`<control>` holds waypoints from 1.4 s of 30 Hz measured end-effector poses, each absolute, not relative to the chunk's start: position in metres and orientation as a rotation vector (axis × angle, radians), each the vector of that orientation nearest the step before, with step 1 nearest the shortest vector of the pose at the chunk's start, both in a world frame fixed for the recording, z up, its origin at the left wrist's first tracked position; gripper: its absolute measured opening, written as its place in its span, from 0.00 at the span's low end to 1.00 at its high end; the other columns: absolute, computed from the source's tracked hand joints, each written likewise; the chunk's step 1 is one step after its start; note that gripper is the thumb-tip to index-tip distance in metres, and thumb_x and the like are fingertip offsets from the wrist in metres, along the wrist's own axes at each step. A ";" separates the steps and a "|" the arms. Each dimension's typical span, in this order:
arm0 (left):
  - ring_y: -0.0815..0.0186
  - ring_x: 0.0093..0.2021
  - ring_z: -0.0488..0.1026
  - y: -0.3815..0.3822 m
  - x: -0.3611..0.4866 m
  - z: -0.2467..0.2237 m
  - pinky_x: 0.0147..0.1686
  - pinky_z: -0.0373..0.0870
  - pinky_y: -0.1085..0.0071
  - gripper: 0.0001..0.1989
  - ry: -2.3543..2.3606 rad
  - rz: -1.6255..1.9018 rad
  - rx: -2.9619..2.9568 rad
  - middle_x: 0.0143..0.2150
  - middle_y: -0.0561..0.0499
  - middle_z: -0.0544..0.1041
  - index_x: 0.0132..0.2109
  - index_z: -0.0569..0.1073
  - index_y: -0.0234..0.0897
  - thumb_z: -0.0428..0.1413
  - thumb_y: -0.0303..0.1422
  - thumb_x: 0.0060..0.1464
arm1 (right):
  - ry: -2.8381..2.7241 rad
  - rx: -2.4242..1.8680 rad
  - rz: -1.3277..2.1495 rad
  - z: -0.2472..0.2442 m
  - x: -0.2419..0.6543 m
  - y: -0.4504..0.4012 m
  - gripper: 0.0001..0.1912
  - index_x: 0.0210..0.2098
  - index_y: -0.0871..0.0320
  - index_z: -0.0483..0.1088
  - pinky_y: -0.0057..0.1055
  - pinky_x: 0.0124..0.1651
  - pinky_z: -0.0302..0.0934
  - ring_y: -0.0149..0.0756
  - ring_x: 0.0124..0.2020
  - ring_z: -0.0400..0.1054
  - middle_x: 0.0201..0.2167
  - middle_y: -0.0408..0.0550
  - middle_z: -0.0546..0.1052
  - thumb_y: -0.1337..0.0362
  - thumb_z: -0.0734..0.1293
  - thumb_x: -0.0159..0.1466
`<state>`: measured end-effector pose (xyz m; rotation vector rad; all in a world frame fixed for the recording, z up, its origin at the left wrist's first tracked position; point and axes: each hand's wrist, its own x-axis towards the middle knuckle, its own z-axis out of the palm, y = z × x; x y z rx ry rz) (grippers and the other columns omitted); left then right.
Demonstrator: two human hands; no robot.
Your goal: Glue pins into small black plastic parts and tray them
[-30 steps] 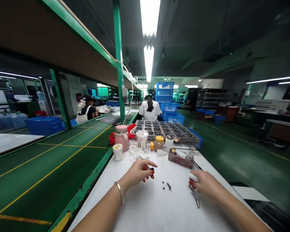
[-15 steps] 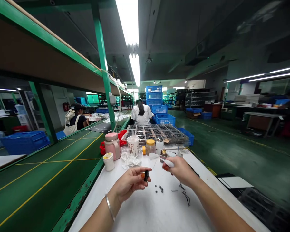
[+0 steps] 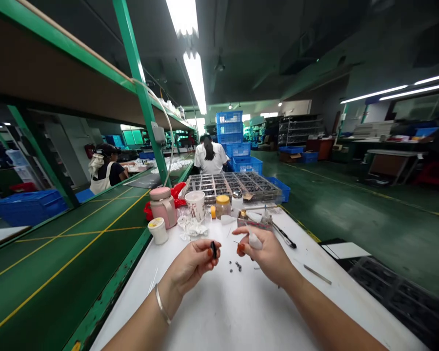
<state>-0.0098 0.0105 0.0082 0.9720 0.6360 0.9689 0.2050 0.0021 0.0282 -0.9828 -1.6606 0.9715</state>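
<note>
Between thumb and fingers, my left hand [image 3: 193,261] pinches a small black part [image 3: 214,249] above the white table [image 3: 219,312]. To its right, my right hand [image 3: 265,248] is closed around a small white bottle [image 3: 255,241], whose thin tip points left toward the black part without touching it. Several tiny dark metal pieces [image 3: 238,266] lie on the table between and just below the hands. A thin metal rod beside my right hand is mostly hidden by it.
A white jar [image 3: 157,231], pink flask [image 3: 163,207], paper cup [image 3: 195,204], crumpled tissue [image 3: 192,226] and yellow-lidded jar [image 3: 223,206] line the back left. Behind them stands a divided tray [image 3: 234,187]. Tweezers [image 3: 284,236] and a metal strip [image 3: 317,274] lie at right. A person [image 3: 210,156] sits beyond.
The view has shifted, so the table items appear higher and further left. My right hand has turned the white bottle so its tip faces left. The black part in my left hand looks narrower.
</note>
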 end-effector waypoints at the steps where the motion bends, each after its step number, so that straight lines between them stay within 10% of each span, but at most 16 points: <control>1: 0.74 0.27 0.68 0.009 -0.008 0.008 0.26 0.65 0.82 0.18 0.617 0.959 0.960 0.31 0.48 0.72 0.39 0.75 0.31 0.70 0.33 0.41 | -1.663 -0.973 0.960 0.030 0.203 -0.002 0.11 0.41 0.59 0.71 0.25 0.28 0.59 0.30 0.25 0.67 0.25 0.43 0.76 0.63 0.66 0.59; 28: 0.71 0.25 0.73 0.003 0.007 0.003 0.26 0.69 0.80 0.13 0.713 0.940 1.023 0.27 0.50 0.75 0.33 0.72 0.32 0.68 0.26 0.41 | -1.967 -1.036 0.074 0.021 0.189 -0.024 0.03 0.26 0.61 0.71 0.27 0.27 0.51 0.31 0.22 0.66 0.21 0.45 0.75 0.70 0.65 0.55; 42: 0.68 0.29 0.75 0.005 0.001 0.003 0.29 0.69 0.78 0.10 0.772 0.892 1.180 0.29 0.47 0.78 0.32 0.75 0.31 0.67 0.29 0.45 | -1.677 -0.868 1.259 0.025 0.197 -0.003 0.07 0.25 0.62 0.71 0.23 0.24 0.57 0.28 0.22 0.65 0.19 0.43 0.73 0.65 0.71 0.55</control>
